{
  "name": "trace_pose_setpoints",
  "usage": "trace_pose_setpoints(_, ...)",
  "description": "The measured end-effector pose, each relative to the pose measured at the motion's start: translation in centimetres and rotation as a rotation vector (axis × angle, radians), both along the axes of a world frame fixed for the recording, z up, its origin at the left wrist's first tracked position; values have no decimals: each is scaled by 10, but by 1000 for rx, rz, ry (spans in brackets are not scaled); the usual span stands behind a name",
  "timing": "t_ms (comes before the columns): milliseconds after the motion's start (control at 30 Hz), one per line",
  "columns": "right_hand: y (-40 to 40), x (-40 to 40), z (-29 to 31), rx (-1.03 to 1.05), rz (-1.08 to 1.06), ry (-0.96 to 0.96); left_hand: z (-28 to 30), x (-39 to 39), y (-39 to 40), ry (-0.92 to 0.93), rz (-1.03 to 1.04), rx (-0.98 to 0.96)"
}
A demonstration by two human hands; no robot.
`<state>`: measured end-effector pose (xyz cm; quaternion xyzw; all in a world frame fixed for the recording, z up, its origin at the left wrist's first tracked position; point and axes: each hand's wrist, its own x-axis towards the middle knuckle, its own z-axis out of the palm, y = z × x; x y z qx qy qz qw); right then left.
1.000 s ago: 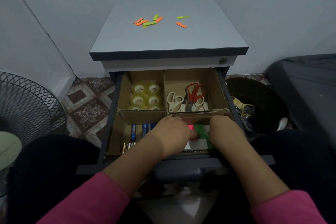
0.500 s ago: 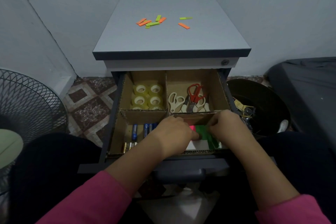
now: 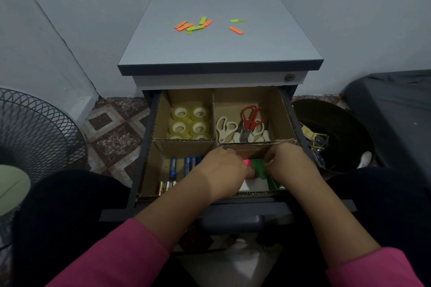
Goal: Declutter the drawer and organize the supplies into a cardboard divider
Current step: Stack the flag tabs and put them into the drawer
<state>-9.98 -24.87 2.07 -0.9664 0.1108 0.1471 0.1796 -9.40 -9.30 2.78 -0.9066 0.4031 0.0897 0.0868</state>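
The open drawer holds a cardboard divider [image 3: 214, 109] with four compartments. Tape rolls [image 3: 189, 121] fill the back left one. Scissors [image 3: 243, 127], one red-handled, lie in the back right one. Batteries [image 3: 173, 170] lie in the front left one. Both hands reach into the front right compartment, over pink and green sticky notes [image 3: 256, 166]. My left hand [image 3: 222, 170] has its fingers curled down on the pink notes. My right hand [image 3: 289, 163] pinches the green notes beside it. A white pad [image 3: 253, 185] shows below the hands.
Orange and green sticky strips [image 3: 198, 24] lie scattered on the grey cabinet top [image 3: 221, 49]. A dark bin [image 3: 335, 135] with clutter stands at the right, a wire-mesh fan guard [image 3: 35, 133] at the left. Patterned floor tiles show at the left of the cabinet.
My right hand has shifted left and back toward the divider wall, handling the green notes. My left hand stays on the pink notes. The view has drifted slightly.
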Motion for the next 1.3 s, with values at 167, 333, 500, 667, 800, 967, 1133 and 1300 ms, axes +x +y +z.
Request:
trace_pose_setpoints(167,1,-4,2,-26,106,-9,1,0,1,-6,4,18)
trace_pose_setpoints(333,3,-5,5,-37,136,10,-2,0,0,-8,3,28)
trace_pose_setpoints(500,4,-3,5,-5,154,28,-3,1,1,-14,0,27)
trace_pose_setpoints(667,4,-2,4,47,146,22,-1,1,0,-10,6,25)
trace_pose_setpoints(800,2,-3,2,7,132,-17,0,0,0,-10,3,26)
trace_pose_setpoints(967,5,-3,2,-1,150,-18,0,1,-1,-14,1,52)
trace_pose_setpoints(1133,6,-3,6,6,171,-1,0,1,-1,-9,4,51)
trace_pose_setpoints(1300,8,-2,10,-12,202,37,-1,1,-2,-9,5,53)
